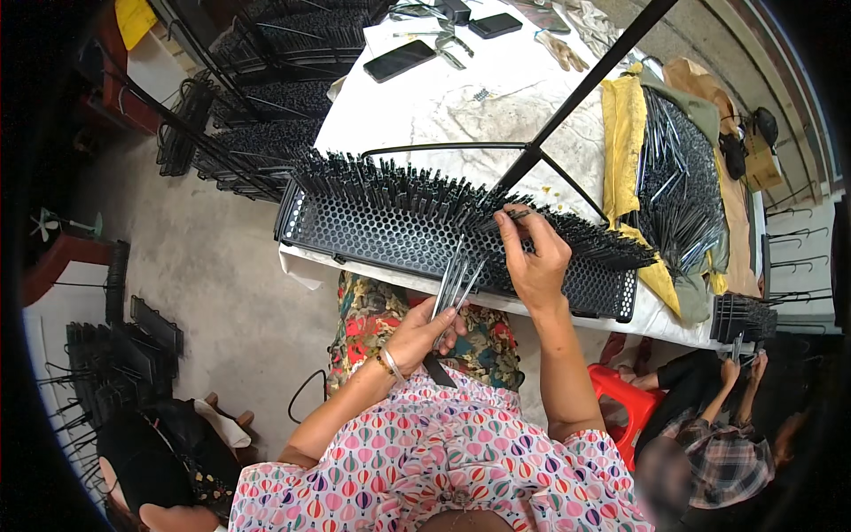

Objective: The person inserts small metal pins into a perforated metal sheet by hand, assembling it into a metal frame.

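A long black perforated rack (355,244) lies across the near edge of the table in front of me. Thin black rods (390,186) stand densely in its far rows, while the near rows show bare holes. My left hand (424,337), closed in front of the rack, grips a small bundle of slim shiny metal rods (452,288) that point up toward it. Over the rack's middle, my right hand (538,262) is closed with thumb and fingers pinched on a thin dark rod (519,215). The rod's lower end is lost among the standing ones.
A black frame bar (585,93) rises behind the rack. At right, an open yellow-edged sack (623,133) holds many loose rods. Phones (399,60) and a glove (560,50) lie farther back. A red stool (620,399) and co-worker (727,452) are right; another person (168,461) sits left.
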### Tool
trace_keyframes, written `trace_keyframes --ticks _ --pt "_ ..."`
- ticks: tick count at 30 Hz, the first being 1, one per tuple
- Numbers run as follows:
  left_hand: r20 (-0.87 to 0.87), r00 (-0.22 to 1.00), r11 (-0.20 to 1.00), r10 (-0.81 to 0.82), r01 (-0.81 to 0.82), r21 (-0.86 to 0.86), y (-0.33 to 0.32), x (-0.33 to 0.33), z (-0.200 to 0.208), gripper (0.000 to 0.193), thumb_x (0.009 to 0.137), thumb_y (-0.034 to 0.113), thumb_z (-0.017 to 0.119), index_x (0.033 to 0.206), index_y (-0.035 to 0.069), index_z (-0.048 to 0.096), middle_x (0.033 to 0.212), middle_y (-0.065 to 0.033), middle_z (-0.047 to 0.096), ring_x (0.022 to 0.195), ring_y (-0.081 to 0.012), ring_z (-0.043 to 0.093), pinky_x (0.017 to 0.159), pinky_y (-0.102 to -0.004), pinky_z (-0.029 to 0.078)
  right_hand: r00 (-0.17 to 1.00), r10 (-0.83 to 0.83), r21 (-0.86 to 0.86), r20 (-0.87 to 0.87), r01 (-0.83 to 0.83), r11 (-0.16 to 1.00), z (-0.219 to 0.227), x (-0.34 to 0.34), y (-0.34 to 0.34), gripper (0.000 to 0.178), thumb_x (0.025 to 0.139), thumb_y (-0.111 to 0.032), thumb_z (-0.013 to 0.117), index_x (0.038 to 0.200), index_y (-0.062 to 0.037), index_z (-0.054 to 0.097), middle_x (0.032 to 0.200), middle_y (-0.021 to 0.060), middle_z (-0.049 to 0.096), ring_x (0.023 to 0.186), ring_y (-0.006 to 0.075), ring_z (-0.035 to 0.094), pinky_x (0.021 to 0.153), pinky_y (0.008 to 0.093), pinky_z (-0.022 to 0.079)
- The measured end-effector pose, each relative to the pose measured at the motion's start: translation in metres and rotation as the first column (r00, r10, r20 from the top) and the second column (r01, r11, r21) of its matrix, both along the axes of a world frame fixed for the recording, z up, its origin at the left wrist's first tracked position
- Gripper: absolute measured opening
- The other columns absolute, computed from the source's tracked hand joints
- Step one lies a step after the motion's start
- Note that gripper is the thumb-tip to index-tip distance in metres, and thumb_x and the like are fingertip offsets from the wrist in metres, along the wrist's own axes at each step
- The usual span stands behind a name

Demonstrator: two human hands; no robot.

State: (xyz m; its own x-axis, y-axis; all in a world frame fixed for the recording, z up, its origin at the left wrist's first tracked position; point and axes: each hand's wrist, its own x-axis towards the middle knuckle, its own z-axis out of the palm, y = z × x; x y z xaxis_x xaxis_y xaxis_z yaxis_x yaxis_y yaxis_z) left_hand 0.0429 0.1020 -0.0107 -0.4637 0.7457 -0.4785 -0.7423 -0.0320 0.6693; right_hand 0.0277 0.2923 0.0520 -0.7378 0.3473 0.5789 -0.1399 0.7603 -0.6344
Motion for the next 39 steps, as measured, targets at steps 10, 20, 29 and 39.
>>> trace_keyframes --ticks 10,20,29,39 --pt "-0.01 1.0 1.0 0.001 -0.002 -0.016 0.001 0.0 0.0 0.028 0.097 0.02 0.041 0.119 0.002 0.047 0.079 -0.0035 0.055 0.06 -0.007 0.049 0.05 -0.0197 0.04 0.999 0.043 -0.068 0.029 -0.04 0.997 0.0 -0.003 -0.005 0.023 0.078 -0.004 0.068 0.099 0.0007 0.06 0.084 0.0117 0.065 0.062 0.0177 0.062 0.053 0.0266 0.049" --pt "-0.007 1.0 0.999 0.016 -0.016 -0.044 0.004 0.001 0.0 0.025 0.097 0.021 0.041 0.113 0.003 0.048 0.078 -0.0051 0.056 0.059 -0.0079 0.049 0.049 -0.0204 0.04 0.997 0.071 -0.012 -0.033 -0.072 0.997 -0.009 -0.007 -0.002 0.04 0.078 0.0 0.066 0.116 -0.0016 0.054 0.088 0.0134 0.065 0.072 0.0187 0.066 0.06 0.0275 0.054" --pt "-0.042 0.999 1.0 -0.005 0.004 -0.008 0.001 -0.001 -0.008 0.028 0.097 0.022 0.041 0.116 0.003 0.048 0.077 -0.0028 0.056 0.057 -0.006 0.046 0.048 -0.0189 0.038 0.996 0.078 0.074 -0.048 -0.074 0.994 -0.006 -0.007 0.002 0.04 0.079 0.002 0.063 0.118 -0.001 0.054 0.097 0.0165 0.064 0.076 0.02 0.066 0.06 0.0279 0.053" --pt "-0.071 0.997 0.999 -0.036 0.038 0.022 -0.001 -0.001 -0.002 0.028 0.097 0.021 0.042 0.118 0.002 0.048 0.077 -0.0022 0.055 0.056 -0.0058 0.045 0.049 -0.0193 0.038 0.999 0.042 0.014 -0.021 -0.042 0.999 -0.005 -0.005 -0.001 0.038 0.08 0.002 0.063 0.116 -0.0014 0.055 0.097 0.0166 0.064 0.075 0.0216 0.066 0.06 0.0287 0.053"
